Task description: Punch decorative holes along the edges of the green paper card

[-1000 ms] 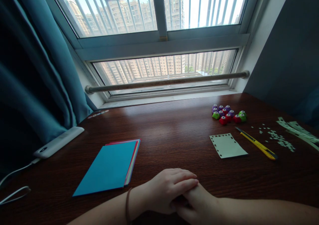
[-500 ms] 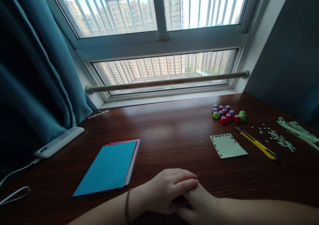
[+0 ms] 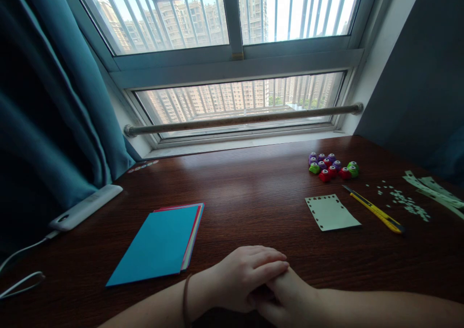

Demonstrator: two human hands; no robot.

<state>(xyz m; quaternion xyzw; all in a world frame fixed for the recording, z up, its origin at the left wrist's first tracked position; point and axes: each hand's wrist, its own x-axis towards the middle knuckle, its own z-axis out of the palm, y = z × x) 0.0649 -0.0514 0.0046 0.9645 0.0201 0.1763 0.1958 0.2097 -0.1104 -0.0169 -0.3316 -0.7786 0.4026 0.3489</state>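
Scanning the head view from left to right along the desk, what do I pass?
White cable → white power strip → stack of coloured paper → left hand resting over the right hand → punched card → yellow utility knife → paper bits → paper strips.

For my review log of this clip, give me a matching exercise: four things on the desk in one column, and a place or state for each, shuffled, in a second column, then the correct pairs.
Things:
1. stack of coloured paper
2. utility knife
3. small paper punches
4. left hand

Places or states:
A. clustered at the far right of the desk, near the window
B. resting on top of the right hand
C. lying left of the hands, blue sheet on top
D. lying just right of the pale card with punched edges

Pairs: 1-C, 2-D, 3-A, 4-B
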